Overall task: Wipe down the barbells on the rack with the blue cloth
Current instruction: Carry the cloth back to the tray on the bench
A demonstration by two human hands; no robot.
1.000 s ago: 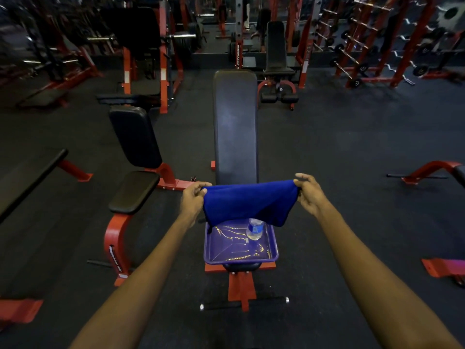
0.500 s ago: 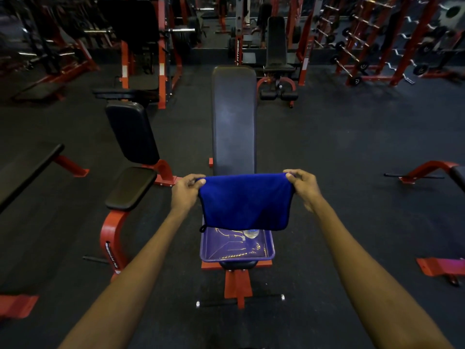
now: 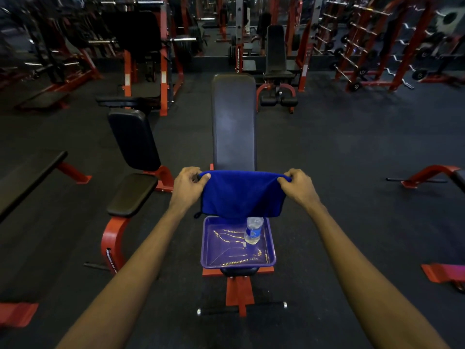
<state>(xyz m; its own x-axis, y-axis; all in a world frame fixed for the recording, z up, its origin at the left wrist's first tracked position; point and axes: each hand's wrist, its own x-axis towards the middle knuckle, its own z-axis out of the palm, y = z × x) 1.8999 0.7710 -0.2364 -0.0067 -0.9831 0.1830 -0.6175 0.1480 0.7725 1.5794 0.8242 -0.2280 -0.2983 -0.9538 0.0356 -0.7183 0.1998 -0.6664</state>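
The blue cloth (image 3: 241,195) hangs spread out between my two hands, above a purple tray. My left hand (image 3: 187,183) pinches its upper left corner and my right hand (image 3: 298,185) pinches its upper right corner. The barbells sit on a red rack (image 3: 362,46) far off at the back right, across the dark floor. Both hands are well away from that rack.
A purple tray (image 3: 208,250) with a small water bottle (image 3: 253,231) rests on the seat of a black incline bench (image 3: 234,122) straight ahead. More benches stand at the left (image 3: 133,157) and behind (image 3: 275,56). Red bench feet lie at the right (image 3: 427,175).
The cloth rose and was pulled flat between my hands, briefly hiding the bottle, which shows again below its lower edge.
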